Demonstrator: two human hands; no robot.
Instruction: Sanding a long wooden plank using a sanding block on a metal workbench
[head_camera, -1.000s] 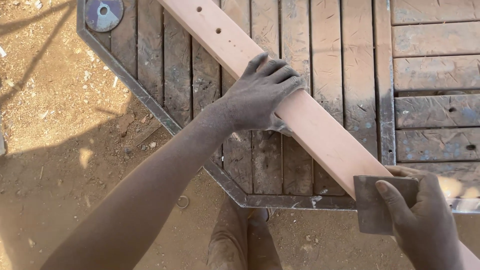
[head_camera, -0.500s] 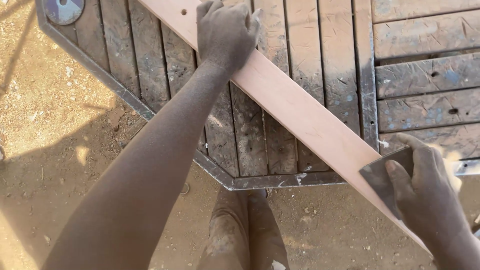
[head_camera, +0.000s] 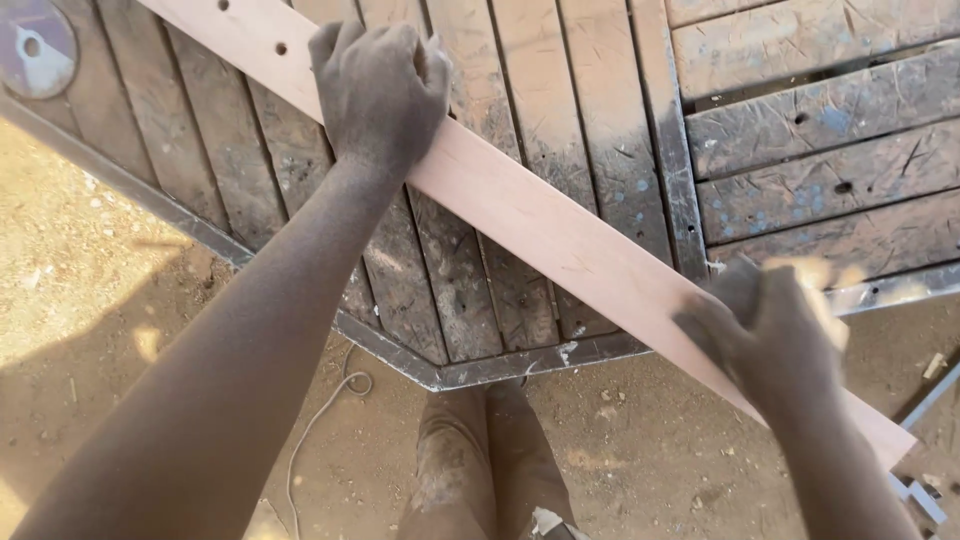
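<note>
A worn slatted wooden table (head_camera: 600, 110) with a metal rim stands on dirt. 1 pale plank (head_camera: 530, 215) lies diagonally across it. A round disc (head_camera: 35, 45) rests at its corner.

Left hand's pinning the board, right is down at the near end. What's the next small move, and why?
Probably stroke the right hand back up along the board toward the left hand. The right hand is motion-blurred at the overhanging near end, while the left hand presses the board onto the slatted table.
</note>
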